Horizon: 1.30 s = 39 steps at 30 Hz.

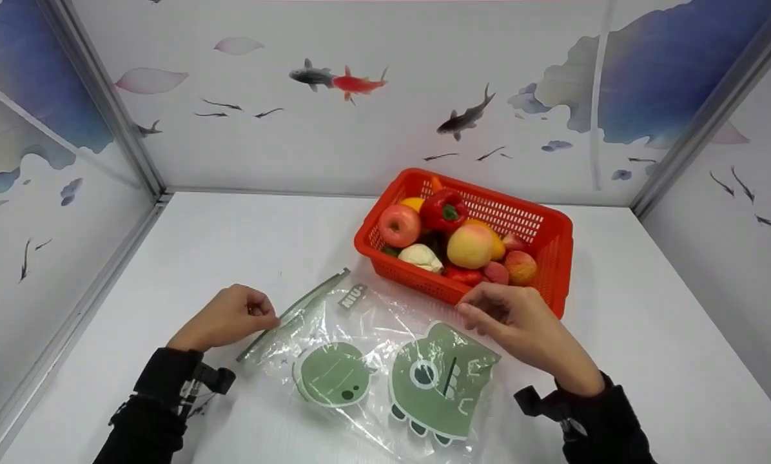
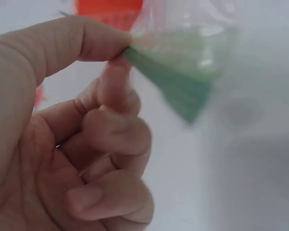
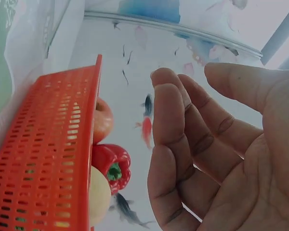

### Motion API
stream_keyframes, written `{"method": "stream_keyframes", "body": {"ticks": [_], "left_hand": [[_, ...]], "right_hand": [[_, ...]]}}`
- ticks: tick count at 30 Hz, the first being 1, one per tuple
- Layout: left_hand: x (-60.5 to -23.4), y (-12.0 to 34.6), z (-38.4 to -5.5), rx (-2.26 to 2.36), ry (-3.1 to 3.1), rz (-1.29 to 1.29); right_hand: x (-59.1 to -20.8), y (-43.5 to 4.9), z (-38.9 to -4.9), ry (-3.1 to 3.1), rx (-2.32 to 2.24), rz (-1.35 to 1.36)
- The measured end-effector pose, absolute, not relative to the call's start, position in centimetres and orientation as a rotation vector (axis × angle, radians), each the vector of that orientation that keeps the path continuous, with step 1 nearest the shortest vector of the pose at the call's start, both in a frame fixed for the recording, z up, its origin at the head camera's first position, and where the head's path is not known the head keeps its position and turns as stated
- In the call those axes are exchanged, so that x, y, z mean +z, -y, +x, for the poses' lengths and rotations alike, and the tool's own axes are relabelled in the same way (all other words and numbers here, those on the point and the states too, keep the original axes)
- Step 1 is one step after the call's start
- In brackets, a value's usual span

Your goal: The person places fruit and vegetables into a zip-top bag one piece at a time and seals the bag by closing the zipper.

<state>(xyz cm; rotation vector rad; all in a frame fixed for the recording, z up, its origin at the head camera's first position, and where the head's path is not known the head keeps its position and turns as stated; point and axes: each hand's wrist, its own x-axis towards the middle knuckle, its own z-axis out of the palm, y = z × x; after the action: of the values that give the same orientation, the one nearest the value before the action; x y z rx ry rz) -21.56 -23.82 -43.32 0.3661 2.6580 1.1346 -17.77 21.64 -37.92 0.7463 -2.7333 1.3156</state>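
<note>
A clear zip bag with green cartoon creature prints lies slantwise on the white table. My left hand pinches its green top strip between thumb and forefinger. In the left wrist view, that strip fans out beyond the fingertips, and the other fingers curl loosely with nothing in them. My right hand hovers over the bag's right side, beside the front of the red basket. Its fingers bend gently, and a gap shows between them and the thumb.
Several fruits and vegetables fill the basket, among them an apple, a red bell pepper, a peach and a white cauliflower-like piece. White walls with painted fish enclose the table at the back and sides.
</note>
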Motion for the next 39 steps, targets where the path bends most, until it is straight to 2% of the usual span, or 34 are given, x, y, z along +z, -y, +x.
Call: {"method": "stream_keyframes", "body": {"ticks": [8,14,22,30,39], "left_hand": [[-37.7,18.8,-18.3,1.279,-2.756,0.528],[-35.9,15.5,-15.9,1.347,-2.814,0.678],[-35.7,13.6,-14.0,1.333,-2.908,0.92],[-36.1,12.2,-12.8,1.269,-3.013,1.153],[-36.9,12.1,-12.4,1.275,-2.91,1.138]], "right_hand": [[-38.4,-18.0,-17.5,2.789,1.393,0.824],[-38.2,-15.1,-17.7,2.812,1.52,0.797],[-37.5,-11.5,-18.8,2.838,1.577,0.706],[-37.3,-10.6,-19.1,2.876,1.521,0.646],[-37.9,-10.8,-18.9,2.885,1.561,0.744]]}}
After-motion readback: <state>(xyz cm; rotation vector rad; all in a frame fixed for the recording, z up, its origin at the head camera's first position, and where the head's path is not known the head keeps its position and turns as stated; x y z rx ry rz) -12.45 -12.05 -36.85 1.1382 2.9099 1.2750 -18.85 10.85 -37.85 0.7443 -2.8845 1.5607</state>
